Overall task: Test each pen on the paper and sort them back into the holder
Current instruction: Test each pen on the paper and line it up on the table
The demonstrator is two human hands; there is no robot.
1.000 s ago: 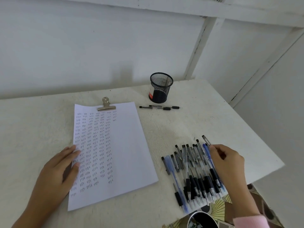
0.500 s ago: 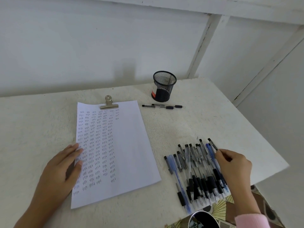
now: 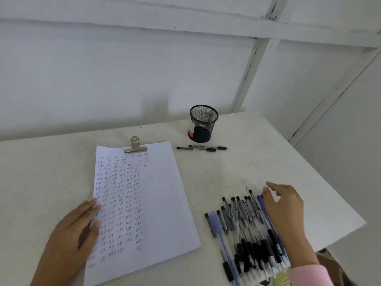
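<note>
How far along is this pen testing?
Well under way: the white clipped paper carries columns of test scribbles, and two black pens lie by the black mesh holder. Right now the right hand reaches over the pile of blue and black pens while the left hand rests on the paper. That whole pile remains.

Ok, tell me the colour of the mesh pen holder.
The pen holder is black mesh with a red label low down; seen in the head view.

The right hand [image 3: 284, 205] has opened its fingers above the pens [image 3: 243, 228].
</note>
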